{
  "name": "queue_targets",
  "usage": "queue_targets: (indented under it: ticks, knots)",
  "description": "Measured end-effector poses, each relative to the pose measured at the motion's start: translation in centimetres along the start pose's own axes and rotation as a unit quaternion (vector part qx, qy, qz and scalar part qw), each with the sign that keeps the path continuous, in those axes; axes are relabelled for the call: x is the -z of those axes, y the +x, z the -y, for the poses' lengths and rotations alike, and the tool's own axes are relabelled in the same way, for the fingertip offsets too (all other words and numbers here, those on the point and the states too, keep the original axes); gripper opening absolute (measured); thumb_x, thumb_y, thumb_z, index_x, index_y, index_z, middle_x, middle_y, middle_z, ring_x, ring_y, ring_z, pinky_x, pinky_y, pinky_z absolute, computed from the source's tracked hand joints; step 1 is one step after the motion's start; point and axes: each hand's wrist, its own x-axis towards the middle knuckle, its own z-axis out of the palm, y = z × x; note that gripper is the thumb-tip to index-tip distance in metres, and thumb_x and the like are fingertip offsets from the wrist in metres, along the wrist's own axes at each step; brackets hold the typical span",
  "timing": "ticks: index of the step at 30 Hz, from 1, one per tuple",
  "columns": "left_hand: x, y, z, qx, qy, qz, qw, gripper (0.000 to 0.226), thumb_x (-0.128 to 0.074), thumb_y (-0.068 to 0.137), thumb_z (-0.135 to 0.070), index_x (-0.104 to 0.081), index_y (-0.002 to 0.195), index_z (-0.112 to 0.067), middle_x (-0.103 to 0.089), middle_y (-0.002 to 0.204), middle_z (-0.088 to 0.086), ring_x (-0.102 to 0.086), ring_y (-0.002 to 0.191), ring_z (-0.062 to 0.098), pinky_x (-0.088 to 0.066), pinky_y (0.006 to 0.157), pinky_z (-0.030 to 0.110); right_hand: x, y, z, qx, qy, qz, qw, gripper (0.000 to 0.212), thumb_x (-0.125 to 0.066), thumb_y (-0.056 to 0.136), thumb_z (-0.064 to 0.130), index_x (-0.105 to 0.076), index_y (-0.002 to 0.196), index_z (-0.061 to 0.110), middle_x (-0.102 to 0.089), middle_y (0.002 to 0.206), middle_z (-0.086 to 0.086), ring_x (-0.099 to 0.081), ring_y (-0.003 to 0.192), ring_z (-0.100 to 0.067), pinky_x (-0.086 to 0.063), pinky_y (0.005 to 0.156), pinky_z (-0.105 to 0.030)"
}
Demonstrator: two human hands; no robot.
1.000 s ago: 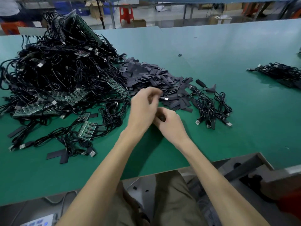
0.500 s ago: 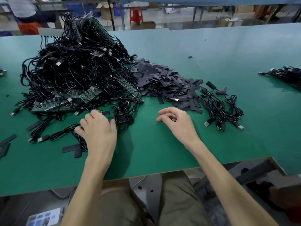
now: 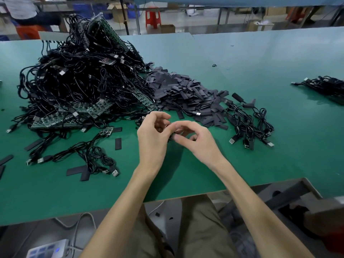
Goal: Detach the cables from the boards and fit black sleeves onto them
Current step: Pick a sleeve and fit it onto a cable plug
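Two hands meet just before the heap of flat black sleeves [image 3: 186, 94]: left hand [image 3: 151, 140] and right hand [image 3: 199, 146] curl, both pinching a small dark part [image 3: 170, 135] between them, its long axis hidden.

Looks like an electronics assembly workshop. Shows in the long green workbench [image 3: 242, 62] heaped with USB cables [image 3: 74, 84], circuit boards [image 3: 108, 28] and cut black sleeves [image 3: 176, 88], plus cardboard boxes [image 3: 118, 13] behind.
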Motion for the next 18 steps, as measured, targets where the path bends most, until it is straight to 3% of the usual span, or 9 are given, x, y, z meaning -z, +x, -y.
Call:
queue_targets:
  ticks: [4,9,12,15,18]
  knots:
    - [-1.1,0.4,0.1,0.003,-0.065,0.025,0.998,0.021,-0.085,0.08,-0.01,-0.071,0.095,-0.015,-0.069,0.081,-0.002,-0.064,0.074,0.01,-0.054,0.07,0.023,0.1,0.0,-0.2,-0.01,0.005,-0.035,0.999,0.01,-0.076,0.092,0.018,-0.075,0.102,0.02,-0.073,0.091,0.001,-0.062,0.081,-0.007,-0.047,0.067,-0.025]
    - [-0.7,0.4,0.6,-0.002,-0.114,0.054,0.992,0.015,-0.081,0.086,-0.012,-0.075,0.099,-0.016,-0.075,0.091,-0.004,-0.067,0.079,0.013,-0.053,0.072,0.023,0.0,0.1,-0.2,-0.038,0.022,-0.101,0.994,0.021,-0.072,0.096,0.038,-0.071,0.093,0.017,-0.073,0.084,0.003,-0.062,0.073,-0.008,-0.047,0.068,-0.025]
    - [-0.6,0.5,0.9,0.018,-0.102,0.065,0.992,0.013,-0.079,0.089,-0.016,-0.076,0.1,-0.02,-0.073,0.086,0.003,-0.052,0.069,0.012,-0.046,0.066,0.032,-0.1,0.1,-0.3,-0.045,0.034,-0.108,0.992,0.017,-0.073,0.095,0.033,-0.068,0.087,0.02,-0.067,0.075,0.012,-0.058,0.068,-0.004,-0.047,0.066,-0.026]
    - [-0.5,0.5,1.0,0.057,-0.134,0.074,0.986,0.007,-0.078,0.091,-0.019,-0.077,0.097,-0.022,-0.073,0.087,0.01,-0.055,0.072,0.015,-0.05,0.069,0.037,0.0,0.0,-0.2,-0.025,0.029,-0.096,0.995,0.012,-0.073,0.095,0.027,-0.067,0.089,0.018,-0.066,0.079,0.013,-0.057,0.071,0.0,-0.046,0.067,-0.022]
    - [-0.3,0.5,1.1,0.093,-0.169,0.086,0.977,0.002,-0.077,0.092,-0.019,-0.077,0.094,-0.02,-0.072,0.078,0.005,-0.059,0.07,0.012,-0.05,0.064,0.026,0.0,0.0,-0.1,-0.018,0.032,-0.083,0.996,0.01,-0.073,0.096,0.025,-0.068,0.095,0.016,-0.067,0.085,0.007,-0.059,0.076,-0.002,-0.051,0.069,-0.029]
